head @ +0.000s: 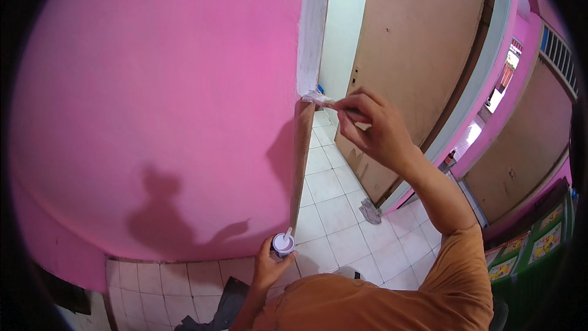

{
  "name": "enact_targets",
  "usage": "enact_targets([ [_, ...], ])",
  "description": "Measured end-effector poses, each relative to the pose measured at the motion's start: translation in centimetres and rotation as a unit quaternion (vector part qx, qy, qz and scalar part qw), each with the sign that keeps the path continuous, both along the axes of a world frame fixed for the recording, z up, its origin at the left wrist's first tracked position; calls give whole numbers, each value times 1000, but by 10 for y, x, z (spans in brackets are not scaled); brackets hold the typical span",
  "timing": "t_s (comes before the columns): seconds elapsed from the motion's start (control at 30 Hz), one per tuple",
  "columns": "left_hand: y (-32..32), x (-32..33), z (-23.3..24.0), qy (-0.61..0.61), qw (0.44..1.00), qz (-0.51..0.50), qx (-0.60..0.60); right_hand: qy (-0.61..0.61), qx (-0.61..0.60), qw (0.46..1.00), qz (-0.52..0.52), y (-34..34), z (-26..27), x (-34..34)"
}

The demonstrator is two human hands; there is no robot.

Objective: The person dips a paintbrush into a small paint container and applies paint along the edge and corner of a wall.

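My right hand (374, 126) grips a paintbrush (319, 99) by its handle, with the pale-coated bristles against the door frame (312, 37) at the edge of the pink wall (174, 78). Above the brush the frame is whitish; below it, the wood is brown. Low in the view, my left hand (273, 262) holds a small can of pale paint (283, 244), and a light stick stands tilted inside it. The can is near the bottom of the frame.
Beyond the doorway, a brown door (413, 46) stands open over white floor tiles (330, 193). A grey rag (370, 211) lies by its lower corner. Dark cloth (229, 303) is on the floor at lower left. A green patterned cover (528, 257) is at right, a bottle (449, 157) farther back.
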State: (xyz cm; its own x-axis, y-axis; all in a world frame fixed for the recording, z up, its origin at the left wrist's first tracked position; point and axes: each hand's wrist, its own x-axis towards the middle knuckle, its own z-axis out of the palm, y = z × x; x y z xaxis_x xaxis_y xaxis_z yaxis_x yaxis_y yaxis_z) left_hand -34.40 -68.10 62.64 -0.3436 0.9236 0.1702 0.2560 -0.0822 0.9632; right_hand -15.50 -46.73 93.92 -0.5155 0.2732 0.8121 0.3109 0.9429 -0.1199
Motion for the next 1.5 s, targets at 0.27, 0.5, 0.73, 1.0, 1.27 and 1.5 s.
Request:
enact_targets([
  [0.27, 2, -1, -6, 21, 1000, -7, 9, 167, 67, 983, 36, 33, 98, -8],
  [0.5, -5, 7, -13, 44, 996, 50, 57, 170, -13, 985, 41, -44, 76, 27],
  [0.73, 5, 14, 11, 56, 994, 63, 66, -13, -382, 919, 100, -104, -63, 31],
  [1.0, 10, 17, 11, 57, 995, 54, 68, -105, -462, 872, 127, -94, -133, 3],
  [1.27, 17, 17, 2, 74, 994, 35, 68, -113, -459, 873, 121, -82, -159, -4],
  [1.5, 18, 16, 9, 93, 993, 39, 65, -117, -480, 861, 119, -76, -163, -4],
])
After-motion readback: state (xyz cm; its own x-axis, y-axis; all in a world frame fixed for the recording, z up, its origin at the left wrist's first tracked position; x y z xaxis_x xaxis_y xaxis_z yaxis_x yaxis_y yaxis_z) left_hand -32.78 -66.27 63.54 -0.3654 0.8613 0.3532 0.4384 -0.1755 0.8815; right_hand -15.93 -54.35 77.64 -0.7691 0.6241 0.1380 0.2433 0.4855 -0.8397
